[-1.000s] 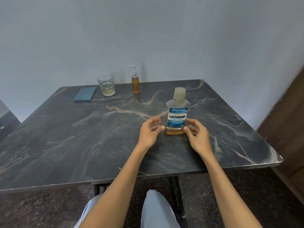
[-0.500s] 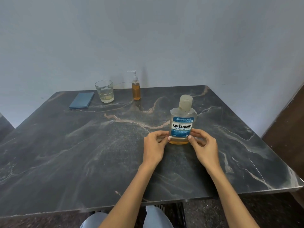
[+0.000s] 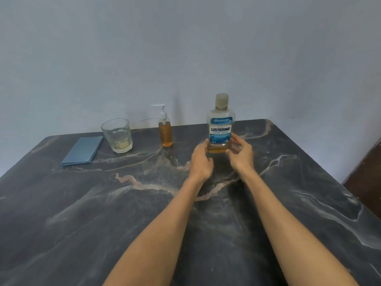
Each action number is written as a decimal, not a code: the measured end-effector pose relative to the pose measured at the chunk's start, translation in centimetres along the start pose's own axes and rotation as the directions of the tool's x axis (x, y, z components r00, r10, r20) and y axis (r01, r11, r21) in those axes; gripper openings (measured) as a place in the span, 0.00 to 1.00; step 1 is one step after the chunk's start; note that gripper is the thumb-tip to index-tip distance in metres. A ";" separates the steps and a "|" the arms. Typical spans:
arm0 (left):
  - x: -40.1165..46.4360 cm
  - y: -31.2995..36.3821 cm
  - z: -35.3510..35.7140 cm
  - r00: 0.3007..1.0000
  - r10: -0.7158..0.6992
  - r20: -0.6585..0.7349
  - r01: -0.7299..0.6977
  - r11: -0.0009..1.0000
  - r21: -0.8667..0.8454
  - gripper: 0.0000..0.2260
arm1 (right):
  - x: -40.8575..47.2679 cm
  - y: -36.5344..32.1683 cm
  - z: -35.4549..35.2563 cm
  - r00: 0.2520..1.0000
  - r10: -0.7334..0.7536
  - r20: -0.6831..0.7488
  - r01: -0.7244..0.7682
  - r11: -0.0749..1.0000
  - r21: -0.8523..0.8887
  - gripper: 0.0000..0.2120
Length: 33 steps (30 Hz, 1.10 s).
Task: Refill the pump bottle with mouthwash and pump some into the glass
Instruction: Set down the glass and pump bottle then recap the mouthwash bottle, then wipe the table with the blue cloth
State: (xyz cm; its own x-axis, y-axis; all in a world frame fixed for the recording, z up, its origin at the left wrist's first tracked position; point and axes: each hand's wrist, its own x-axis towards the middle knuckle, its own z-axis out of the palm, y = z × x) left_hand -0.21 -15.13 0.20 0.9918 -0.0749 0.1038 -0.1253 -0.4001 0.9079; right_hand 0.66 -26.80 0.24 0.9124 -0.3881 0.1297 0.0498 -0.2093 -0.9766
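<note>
Blue cloth [image 3: 82,150], folded flat, lay at the far left of what I had in view, and just right of it stood the glass [image 3: 117,135] with only a shallow pale layer at its bottom. Next came the pump bottle [image 3: 165,129], upright, pump head on, amber liquid filling most of its body.

Right of that I had both hands on the mouthwash bottle [image 3: 221,126]: my left hand [image 3: 201,159] curled against its lower left side, my right hand [image 3: 241,153] half open, fingertips touching its lower right side. It stood upright near the table's far edge; I could not tell whether its base touched the surface. Its cap [image 3: 222,100] was on, and only a thin amber band showed at the bottom.

By my judgement, nothing of the refill had begun: both bottles were closed, so 2 tops needed unscrewing before any pouring, then the pump refitted and pressed over the glass. With so little mouthwash in the bottle, I expected a steep tilt.

Dark marble-patterned table [image 3: 103,223], veined white and pink, ran under everything. Behind it was a plain pale wall [image 3: 185,48], and a brown wooden panel [image 3: 367,178] at the far right.
</note>
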 end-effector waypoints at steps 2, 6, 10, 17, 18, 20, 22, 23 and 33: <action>2.2 -0.9 0.0 0.999 0.005 0.040 -0.006 0.999 0.043 0.29 | 2.0 0.4 1.1 1.000 0.009 0.019 -0.009 1.000 -0.011 0.28; 5.8 -1.9 0.2 0.997 0.030 0.067 -0.034 0.998 0.061 0.30 | 5.0 1.3 2.2 0.999 -0.012 0.040 0.012 1.000 -0.013 0.28; 8.1 -2.5 1.0 0.995 0.057 0.084 -0.063 0.995 0.074 0.30 | 7.3 2.0 2.4 0.998 -0.034 0.043 0.037 0.998 -0.049 0.28; 9.6 -4.0 2.1 0.992 0.099 0.083 -0.108 0.988 0.112 0.31 | 8.2 3.3 2.2 0.993 -0.111 0.030 0.114 0.983 -0.141 0.28; 9.6 -4.0 2.1 0.991 0.097 0.088 -0.109 0.985 0.136 0.31 | 8.1 3.4 2.2 0.992 -0.123 0.019 0.124 0.979 -0.164 0.28; 9.5 -3.9 2.1 0.992 0.078 0.103 -0.097 0.978 0.186 0.31 | 7.8 3.5 2.3 0.992 -0.128 -0.001 0.125 0.972 -0.199 0.29; 9.1 -3.6 1.7 0.993 0.046 0.112 -0.067 0.979 0.195 0.30 | 7.2 3.3 2.3 0.990 -0.139 -0.001 0.136 0.967 -0.215 0.30; 8.9 -3.4 1.4 0.993 0.028 0.112 -0.049 0.982 0.185 0.30 | 6.9 3.1 2.2 0.989 -0.147 -0.004 0.143 0.966 -0.216 0.31; -0.3 -5.5 -5.5 0.995 0.099 0.010 -0.100 0.993 0.064 0.25 | -0.6 2.5 0.9 0.992 -0.125 0.011 0.123 0.950 -0.287 0.35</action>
State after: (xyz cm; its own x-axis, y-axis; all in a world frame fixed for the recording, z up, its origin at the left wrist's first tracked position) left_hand 0.29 -7.92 -2.57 0.9741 -0.1231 0.1896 -0.2250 -0.4479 0.8653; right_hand 0.61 -26.32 -2.42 0.9034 -0.3488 0.2493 0.0432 -0.5045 -0.8623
